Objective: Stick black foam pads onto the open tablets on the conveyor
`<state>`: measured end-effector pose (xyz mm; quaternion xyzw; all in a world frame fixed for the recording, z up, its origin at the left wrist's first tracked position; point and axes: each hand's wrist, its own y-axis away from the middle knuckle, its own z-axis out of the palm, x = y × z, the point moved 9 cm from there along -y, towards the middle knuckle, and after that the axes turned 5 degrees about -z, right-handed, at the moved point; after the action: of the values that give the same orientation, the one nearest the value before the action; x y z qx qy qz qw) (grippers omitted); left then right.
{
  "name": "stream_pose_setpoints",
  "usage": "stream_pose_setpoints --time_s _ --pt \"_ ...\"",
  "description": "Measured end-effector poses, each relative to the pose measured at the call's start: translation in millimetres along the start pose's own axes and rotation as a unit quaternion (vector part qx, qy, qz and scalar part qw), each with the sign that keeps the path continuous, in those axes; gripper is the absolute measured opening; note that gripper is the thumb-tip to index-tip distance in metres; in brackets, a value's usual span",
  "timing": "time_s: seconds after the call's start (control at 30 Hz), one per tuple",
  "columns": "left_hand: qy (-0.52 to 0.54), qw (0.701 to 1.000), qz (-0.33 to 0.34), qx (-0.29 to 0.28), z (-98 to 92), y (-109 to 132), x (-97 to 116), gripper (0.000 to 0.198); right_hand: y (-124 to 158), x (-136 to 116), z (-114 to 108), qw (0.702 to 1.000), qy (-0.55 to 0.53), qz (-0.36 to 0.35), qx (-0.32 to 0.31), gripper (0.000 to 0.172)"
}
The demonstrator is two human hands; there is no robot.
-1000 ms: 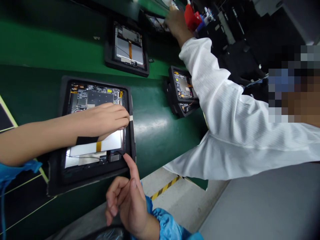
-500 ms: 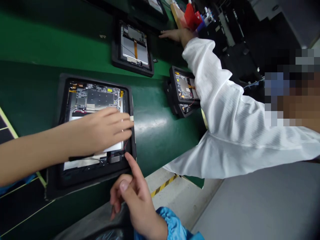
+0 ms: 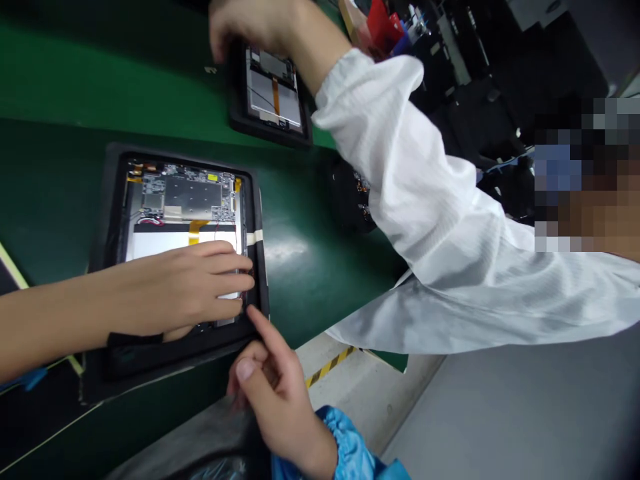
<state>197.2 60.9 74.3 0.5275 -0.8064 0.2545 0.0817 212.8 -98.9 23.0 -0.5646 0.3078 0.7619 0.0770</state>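
Observation:
An opened tablet [image 3: 193, 197] lies in a black tray [image 3: 257, 210] in front of me, its circuit board and white battery exposed. My left hand [image 3: 193, 287] reaches across the lower part of the tablet, palm down, fingers stretched toward the tray's right edge. It covers part of the battery. A black strip [image 3: 134, 339] shows under the wrist; I cannot tell what it belongs to. At the tray's lower right my right hand [image 3: 283, 393] extends its index finger to the inner edge, near the left fingertips. Its other fingers are curled, and no held object shows.
Another opened tablet [image 3: 275, 93] in a black tray lies farther back on the green table [image 3: 305, 247]. A co-worker's white sleeve [image 3: 400, 167] crosses from the right, the hand [image 3: 255, 23] over that tray. Further stacked trays [image 3: 350, 197] are partly behind the sleeve.
My left hand has slid slightly down and left over the tablet, uncovering an orange ribbon cable. The co-worker's hand has swung left over the far tray. My right hand has barely moved.

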Motion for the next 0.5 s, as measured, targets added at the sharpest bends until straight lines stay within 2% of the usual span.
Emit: stream_pose_setpoints --time_s 0.07,0.1,0.17,0.27,0.33,0.4,0.5 --pt "-0.002 1.0 0.007 -0.016 2.8 1 2 0.034 -1 -13 -9 0.997 0.059 -0.045 0.032 0.073" --pt "-0.007 1.0 0.011 -0.019 3.1 2 3 0.034 -2 -20 -10 0.992 0.105 -0.06 0.028 0.07" --pt "-0.016 1.0 0.009 -0.013 1.1 6 4 0.042 -6 -29 -5 0.972 0.225 -0.067 -0.02 0.068" --pt "-0.02 0.999 -0.033 0.015 -5.9 14 3 0.058 -12 -40 6 0.894 0.429 -0.083 -0.099 0.071" --pt "-0.024 0.997 -0.062 0.037 -9.9 20 5 0.062 -15 -50 9 0.842 0.516 -0.111 -0.113 0.068" --pt "-0.022 0.995 -0.08 0.052 -10.7 25 10 0.061 -18 -60 10 0.816 0.549 -0.14 -0.114 0.063" --pt "-0.008 0.992 -0.108 0.058 -7.6 34 11 0.055 -21 -70 8 0.814 0.548 -0.163 -0.103 0.059"
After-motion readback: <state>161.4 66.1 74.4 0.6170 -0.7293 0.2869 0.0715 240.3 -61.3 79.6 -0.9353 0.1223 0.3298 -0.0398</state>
